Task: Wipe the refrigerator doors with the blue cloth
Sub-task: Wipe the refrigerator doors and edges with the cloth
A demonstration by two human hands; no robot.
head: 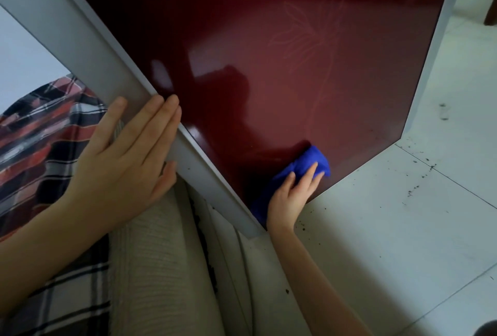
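Note:
A glossy dark red refrigerator door point(282, 53) with a faint flower pattern and a grey frame fills the upper half of the head view. My right hand point(291, 196) presses a bunched blue cloth point(313, 162) against the door's lower part, close to the bottom edge; the fingers lie nearly straight over the cloth. My left hand point(126, 153) rests flat with straight fingers on the grey side edge point(88, 48) of the door. Part of the cloth hangs hidden under my right palm.
White floor tiles point(403, 241) with scattered dark specks spread to the right and below. A beige ribbed fabric point(158, 268) and a red-black plaid cloth point(40, 134) lie at the left beside the fridge. A dark wooden leg point(490, 10) stands at the far upper right.

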